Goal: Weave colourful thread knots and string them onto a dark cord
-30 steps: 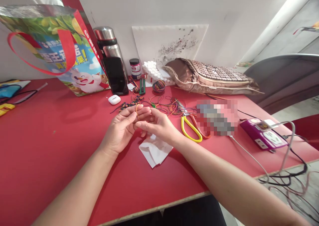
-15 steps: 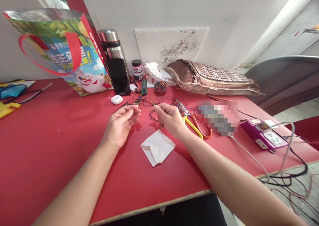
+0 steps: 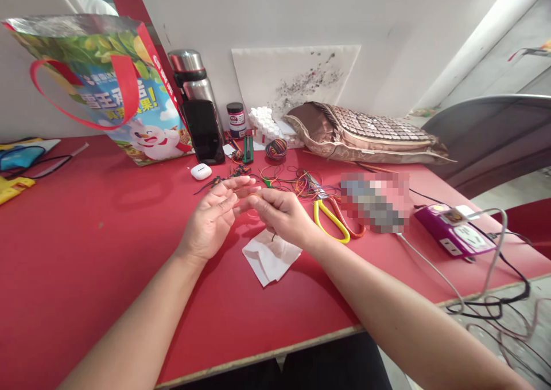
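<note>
My left hand is palm-up, its thumb pressed to the fingers on a thin cord that barely shows. Close beside it, my right hand pinches the cord between thumb and forefinger, and a short dark tail of cord pokes out below that hand. Under the right hand lies a folded white tissue. Just beyond the hands are tangled multicoloured cords and a dark knotted braid, partly hidden by the left fingers. Pliers with one yellow and one red handle rest to the right.
Along the back stand a printed shopping bag, a steel flask, a black phone, a jar and a cord ball. A white earbud case sits left. A beaded cushion and purple power strip are right.
My right hand first drew away to the right from my left hand, uncovering the tissue, then came back against the left fingers. The orange loop seen earlier at the left fingers no longer shows.
</note>
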### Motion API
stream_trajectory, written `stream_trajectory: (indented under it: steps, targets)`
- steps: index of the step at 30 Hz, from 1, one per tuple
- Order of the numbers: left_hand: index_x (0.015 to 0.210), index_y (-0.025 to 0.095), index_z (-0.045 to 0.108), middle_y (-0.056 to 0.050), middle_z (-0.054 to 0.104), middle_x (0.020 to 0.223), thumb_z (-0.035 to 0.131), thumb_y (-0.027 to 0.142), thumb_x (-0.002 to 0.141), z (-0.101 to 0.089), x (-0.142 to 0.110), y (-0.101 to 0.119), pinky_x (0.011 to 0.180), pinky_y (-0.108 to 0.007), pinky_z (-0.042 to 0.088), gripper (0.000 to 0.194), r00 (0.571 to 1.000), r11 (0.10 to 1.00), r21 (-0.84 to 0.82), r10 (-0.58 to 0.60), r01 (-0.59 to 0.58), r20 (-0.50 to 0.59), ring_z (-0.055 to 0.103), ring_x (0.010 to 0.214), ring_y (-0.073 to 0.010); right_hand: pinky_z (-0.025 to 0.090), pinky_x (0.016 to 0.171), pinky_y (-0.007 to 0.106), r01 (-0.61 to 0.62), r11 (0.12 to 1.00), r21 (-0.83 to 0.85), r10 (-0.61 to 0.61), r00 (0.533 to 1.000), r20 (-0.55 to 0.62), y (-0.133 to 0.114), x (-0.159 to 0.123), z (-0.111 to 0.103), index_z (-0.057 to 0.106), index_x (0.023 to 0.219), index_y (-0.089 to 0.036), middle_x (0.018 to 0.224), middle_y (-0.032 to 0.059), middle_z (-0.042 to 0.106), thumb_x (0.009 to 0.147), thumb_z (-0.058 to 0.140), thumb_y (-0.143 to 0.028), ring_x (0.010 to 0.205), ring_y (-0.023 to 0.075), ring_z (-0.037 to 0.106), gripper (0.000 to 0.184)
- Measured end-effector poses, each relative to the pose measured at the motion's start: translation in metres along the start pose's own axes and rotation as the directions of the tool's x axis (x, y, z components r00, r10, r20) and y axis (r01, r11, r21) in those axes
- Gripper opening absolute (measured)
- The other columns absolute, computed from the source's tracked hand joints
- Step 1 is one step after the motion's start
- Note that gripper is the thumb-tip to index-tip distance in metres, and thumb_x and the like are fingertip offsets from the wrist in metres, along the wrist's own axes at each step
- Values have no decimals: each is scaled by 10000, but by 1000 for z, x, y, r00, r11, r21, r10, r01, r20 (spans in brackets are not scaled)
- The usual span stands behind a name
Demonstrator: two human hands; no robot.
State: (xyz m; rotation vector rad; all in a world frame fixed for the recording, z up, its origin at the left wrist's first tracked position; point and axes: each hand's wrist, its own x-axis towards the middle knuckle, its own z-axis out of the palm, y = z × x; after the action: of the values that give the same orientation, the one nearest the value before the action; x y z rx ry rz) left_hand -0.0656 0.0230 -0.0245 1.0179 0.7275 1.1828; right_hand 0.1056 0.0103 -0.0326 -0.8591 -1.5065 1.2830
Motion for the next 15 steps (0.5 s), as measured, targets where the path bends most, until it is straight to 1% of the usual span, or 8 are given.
stream_trajectory:
  steps: [3,6,8,10,15]
  targets:
    - [1127,183,796,-140,722,1359,822,295,829,-1,0,1,942,-430,629,320,1000,999,-30,-16,17,23,708,1206,-318,254,461,263,-73,986,148,84,994,-68,2,4,-4,700,911,-176,557,-99,340,895,674,-702,473,77,295,527]
    - [1133,193,789,-132,710,1375,797,262,841,-2,1,2,915,-422,634,300,999,998,-49,-30,31,32,697,1242,-331,221,428,259,-138,956,259,172,979,-112,2,5,-4,705,918,-172,552,-119,307,843,730,-708,437,59,248,542]
    - [1143,196,789,-133,708,1384,788,257,842,-3,1,3,874,-390,635,307,999,998,-59,-32,34,26,692,1250,-331,215,424,255,-156,947,280,196,973,-120,1,5,-4,710,917,-168,552,-120,307,830,744,-705,431,53,248,545]
    - [1142,194,795,-133,706,1398,782,261,839,-5,1,3,843,-358,633,310,1000,997,-74,-27,28,17,695,1235,-316,221,424,252,-154,948,280,195,973,-124,1,4,-4,718,918,-165,548,-120,314,828,747,-705,430,52,257,547]
    - [1107,194,817,-118,732,1356,768,216,825,-9,3,5,855,-303,638,287,998,986,-162,-48,43,-32,715,1204,-274,251,426,248,-139,953,270,181,974,-136,3,4,-2,726,896,-160,541,-118,328,828,746,-715,428,51,277,559]
